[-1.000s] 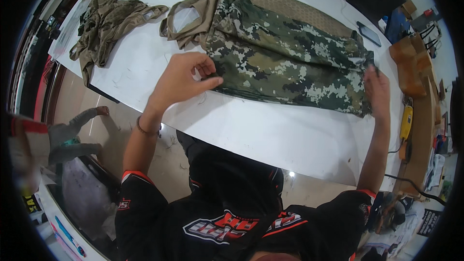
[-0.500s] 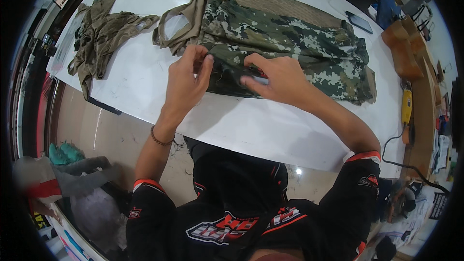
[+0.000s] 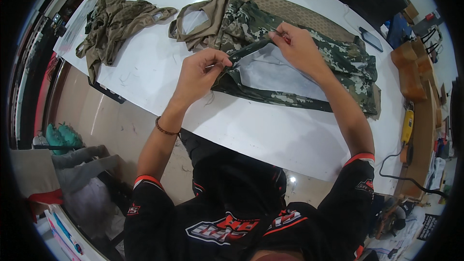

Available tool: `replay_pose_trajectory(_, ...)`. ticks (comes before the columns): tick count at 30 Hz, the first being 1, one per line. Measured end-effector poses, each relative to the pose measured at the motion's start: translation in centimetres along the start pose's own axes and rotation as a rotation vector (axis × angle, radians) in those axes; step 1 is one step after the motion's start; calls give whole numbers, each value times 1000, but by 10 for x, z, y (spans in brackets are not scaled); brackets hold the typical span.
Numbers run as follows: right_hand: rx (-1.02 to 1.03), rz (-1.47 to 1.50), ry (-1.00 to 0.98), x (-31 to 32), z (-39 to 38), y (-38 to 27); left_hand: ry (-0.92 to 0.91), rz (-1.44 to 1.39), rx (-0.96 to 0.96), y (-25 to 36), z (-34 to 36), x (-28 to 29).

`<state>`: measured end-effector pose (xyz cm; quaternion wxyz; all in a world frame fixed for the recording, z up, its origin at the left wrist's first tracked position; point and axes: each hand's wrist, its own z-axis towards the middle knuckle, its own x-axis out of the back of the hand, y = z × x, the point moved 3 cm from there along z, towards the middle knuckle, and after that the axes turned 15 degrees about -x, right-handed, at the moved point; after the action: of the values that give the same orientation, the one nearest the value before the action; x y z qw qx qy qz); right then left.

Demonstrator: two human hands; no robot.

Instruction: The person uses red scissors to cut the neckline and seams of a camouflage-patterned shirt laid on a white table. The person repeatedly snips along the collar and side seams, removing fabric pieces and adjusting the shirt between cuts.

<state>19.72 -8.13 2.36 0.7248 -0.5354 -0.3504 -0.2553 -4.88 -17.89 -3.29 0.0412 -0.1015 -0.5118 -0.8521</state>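
A green camouflage garment (image 3: 355, 75) lies across the white table, its edge pulled open so that the pale grey inside (image 3: 278, 72) shows. My left hand (image 3: 200, 70) pinches the strip of that edge at its left end. Farther right and higher, my right hand (image 3: 300, 50) pinches the same edge, lifting it off the layer below. Something small and dark reddish shows between the right fingers, too small to name. Tan patterned cloth (image 3: 290, 7) extends behind the camouflage part, with a tan looped piece (image 3: 186, 29) at its left. Loose threads hang near my left hand.
A crumpled tan cloth piece (image 3: 113, 29) lies at the table's left end, one strip hanging over the edge. On the right are a phone (image 3: 371, 39), a brown leather-like piece (image 3: 410, 63) and a yellow tool (image 3: 408, 124) with a black cord. The white table's front edge (image 3: 251, 150) runs before me.
The camouflage garment's near edge has been drawn up and open, exposing its pale inside. My right hand moved up and right; my left moved slightly right. The view has shifted a little.
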Motion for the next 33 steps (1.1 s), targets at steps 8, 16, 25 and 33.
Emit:
replay_pose_trajectory(8, 249, 82, -152, -14, -45, -46, -31, 123, -6, 11, -5, -1)
replay_pose_trajectory(16, 294, 365, -280, -52, -41, -44, 28, -18, -19, 0, -12, 1)
replay_pose_trajectory(25, 288, 206, -221, -71, -41, -34, 187, -21, 95, -2, -11, 7)
replay_pose_trajectory(33, 262, 373, -257, -71, -40, -29, 176, 579, -322, 24, -10, 6)
